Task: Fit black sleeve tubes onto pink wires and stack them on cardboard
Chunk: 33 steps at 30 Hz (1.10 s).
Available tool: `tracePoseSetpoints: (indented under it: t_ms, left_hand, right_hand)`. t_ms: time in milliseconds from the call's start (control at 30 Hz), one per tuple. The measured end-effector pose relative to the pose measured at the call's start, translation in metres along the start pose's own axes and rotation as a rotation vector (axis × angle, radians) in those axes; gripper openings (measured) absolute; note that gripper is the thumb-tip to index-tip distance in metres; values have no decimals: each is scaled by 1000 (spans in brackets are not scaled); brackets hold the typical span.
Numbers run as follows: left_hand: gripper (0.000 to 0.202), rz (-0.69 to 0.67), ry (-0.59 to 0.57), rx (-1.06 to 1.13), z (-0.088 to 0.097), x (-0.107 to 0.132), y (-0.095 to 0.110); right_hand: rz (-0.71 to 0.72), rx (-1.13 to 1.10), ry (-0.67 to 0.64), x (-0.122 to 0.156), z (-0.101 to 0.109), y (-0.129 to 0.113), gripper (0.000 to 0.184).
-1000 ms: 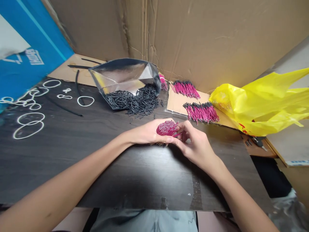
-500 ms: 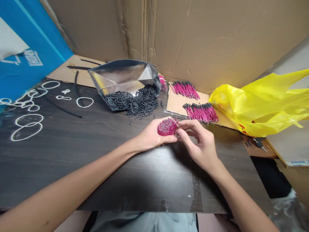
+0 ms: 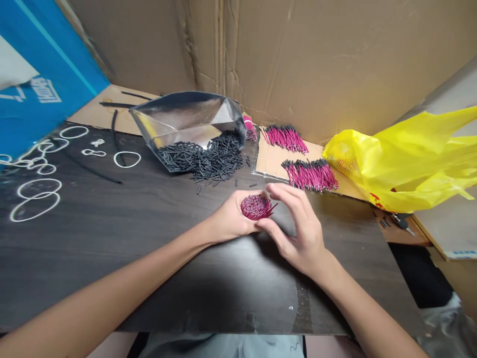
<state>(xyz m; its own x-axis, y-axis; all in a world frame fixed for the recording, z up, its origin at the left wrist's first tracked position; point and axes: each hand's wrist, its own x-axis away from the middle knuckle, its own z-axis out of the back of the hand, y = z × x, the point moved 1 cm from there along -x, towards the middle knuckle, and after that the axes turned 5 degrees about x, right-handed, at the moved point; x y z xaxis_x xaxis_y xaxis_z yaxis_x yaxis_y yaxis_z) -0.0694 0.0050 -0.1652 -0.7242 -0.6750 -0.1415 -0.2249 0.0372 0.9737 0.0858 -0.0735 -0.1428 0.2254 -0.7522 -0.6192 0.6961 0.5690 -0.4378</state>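
Note:
My left hand (image 3: 234, 214) is wrapped round a thick bundle of magenta wires (image 3: 255, 206), their metal-tipped ends facing up toward me. A few wires lean out of the bundle on its right side. Close against that side is my right hand (image 3: 298, 228), its thumb and fingers apart in a curve around the bundle's edge. The thumb tip meets the left hand's fingers; nothing shows between the right hand's fingers. The lower part of the bundle is hidden in the left hand.
A silvery bag (image 3: 186, 114) spills short black tubes (image 3: 218, 161) behind my hands. Magenta wires with black ends (image 3: 311, 175) lie in rows on cardboard (image 3: 270, 161). A banded wire bundle (image 3: 249, 127) stands behind. White rubber bands (image 3: 35, 199) lie left, a yellow plastic bag (image 3: 402, 164) right.
My right hand's fingers have opened from a pinch at the bundle's right edge and moved slightly left. Both hands and the bundle have shifted a little lower in view.

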Motion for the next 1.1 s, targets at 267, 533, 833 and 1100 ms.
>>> tracePoseSetpoints:
  t_ms: [267, 533, 833, 1100]
  left_hand:
    - [23, 5, -11, 14, 1, 0, -7]
    - [15, 31, -14, -107, -3, 2, -1]
    - [8, 28, -33, -288, -6, 4, 0]
    - [15, -107, -73, -439, -10, 5, -2]
  right_hand:
    - [18, -40, -146, 2, -7, -3, 70]
    - [-137, -243, -130, 1, -2, 3, 56]
    - [-430, -554, -55, -7, 5, 12, 19]
    - [-495, -513, -94, -11, 11, 6, 12]
